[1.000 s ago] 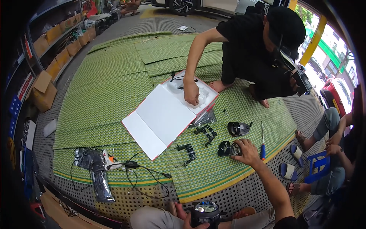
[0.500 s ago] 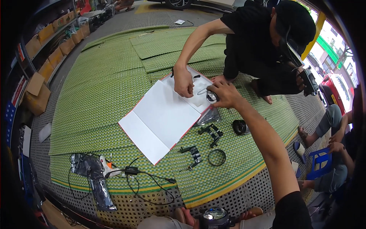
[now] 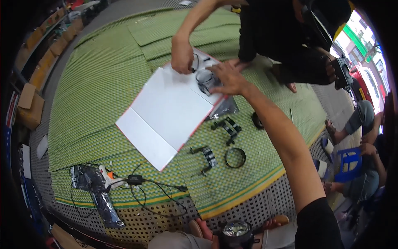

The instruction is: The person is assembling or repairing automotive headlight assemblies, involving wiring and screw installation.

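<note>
My right hand (image 3: 230, 79) reaches out over the far end of an open white box (image 3: 170, 108) with red edges. Its thumb and fingers grip the rim of a round, clear-fronted lamp (image 3: 205, 80) with a dark edge, slightly blurred, held low at the box's far part. A co-worker's hand (image 3: 182, 56) is close by on the left, with a thin black cable (image 3: 196, 62) at its fingers. My left hand is out of sight. Another round black lamp (image 3: 236, 229) with several lenses stands near my feet.
Two black brackets (image 3: 227, 129) (image 3: 206, 160) and a black ring (image 3: 235, 158) lie on the green mat (image 3: 95, 99). Cables with a small black box (image 3: 134, 179) and plastic-wrapped parts (image 3: 97, 186) are at lower left. A co-worker crouches opposite; someone sits right beside a blue stool (image 3: 348, 164).
My right hand and the round lamp have moved left and away, further over the box, and the lamp has turned. The co-worker's hand has lifted a little. The whole view has shifted.
</note>
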Tool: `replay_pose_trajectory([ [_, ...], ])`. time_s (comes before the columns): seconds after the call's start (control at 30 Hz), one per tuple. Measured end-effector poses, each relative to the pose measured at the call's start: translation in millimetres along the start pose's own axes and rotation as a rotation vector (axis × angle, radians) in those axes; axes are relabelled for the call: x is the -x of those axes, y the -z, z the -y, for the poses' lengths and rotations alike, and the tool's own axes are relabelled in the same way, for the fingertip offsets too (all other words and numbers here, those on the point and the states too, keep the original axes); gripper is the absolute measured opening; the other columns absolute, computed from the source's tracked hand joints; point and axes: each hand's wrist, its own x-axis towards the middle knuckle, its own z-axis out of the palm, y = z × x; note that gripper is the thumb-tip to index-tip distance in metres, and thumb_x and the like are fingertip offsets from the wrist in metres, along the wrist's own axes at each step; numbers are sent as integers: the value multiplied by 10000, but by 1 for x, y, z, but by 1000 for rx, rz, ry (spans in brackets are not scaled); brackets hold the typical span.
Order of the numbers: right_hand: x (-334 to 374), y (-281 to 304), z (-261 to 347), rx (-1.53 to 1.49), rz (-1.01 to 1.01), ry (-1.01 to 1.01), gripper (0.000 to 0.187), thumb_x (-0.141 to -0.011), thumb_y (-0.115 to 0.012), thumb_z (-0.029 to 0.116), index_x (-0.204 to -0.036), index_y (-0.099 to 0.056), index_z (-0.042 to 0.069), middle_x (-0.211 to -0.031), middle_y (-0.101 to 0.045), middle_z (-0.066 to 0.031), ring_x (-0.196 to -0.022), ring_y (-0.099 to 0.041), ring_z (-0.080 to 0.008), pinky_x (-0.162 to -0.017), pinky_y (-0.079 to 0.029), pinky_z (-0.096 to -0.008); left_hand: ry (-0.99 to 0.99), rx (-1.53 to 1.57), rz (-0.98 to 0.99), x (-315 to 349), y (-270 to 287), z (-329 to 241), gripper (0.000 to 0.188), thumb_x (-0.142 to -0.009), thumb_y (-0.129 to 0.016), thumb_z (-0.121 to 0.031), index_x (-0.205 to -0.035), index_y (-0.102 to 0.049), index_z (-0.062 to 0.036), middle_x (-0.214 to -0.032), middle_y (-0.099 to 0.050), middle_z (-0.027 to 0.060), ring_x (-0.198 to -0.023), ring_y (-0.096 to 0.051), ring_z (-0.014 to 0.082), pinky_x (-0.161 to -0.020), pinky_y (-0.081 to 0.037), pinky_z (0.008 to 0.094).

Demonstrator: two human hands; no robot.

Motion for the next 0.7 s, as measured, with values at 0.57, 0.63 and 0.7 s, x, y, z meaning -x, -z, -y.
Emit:
replay_pose_trajectory([
  [0.57,250,36,193,-211,79,-448,772,-803,-820,518,-1362,-534,69,-1345,-534,-193,-1238,-527,-372,-1014,-425,-503,-20,250,-15,33,-15,-24,1418,-670,-940,-314,-1670,38,-80,-1716,-69,165,-1567,-80,292,-1256,-132,455],
  [0.63,229,53,175,-321,-322,-484,724,-824,-804,443,-1348,-531,23,-1292,-571,-203,-1189,-558,-386,-1009,-430,-504,-27,316,-74,33,-21,-30,1395,-697,-924,-280,-1665,61,-77,-1704,-109,141,-1550,-147,283,-1251,-140,438],
  [0.7,180,65,153,-393,-447,-628,740,-812,-798,381,-1366,-510,-18,-1274,-598,-217,-1161,-581,-396,-1016,-435,-507,-40,344,-42,32,-21,-16,1369,-703,-911,-239,-1666,48,-78,-1695,-134,132,-1546,-168,288,-1246,-147,439],
])
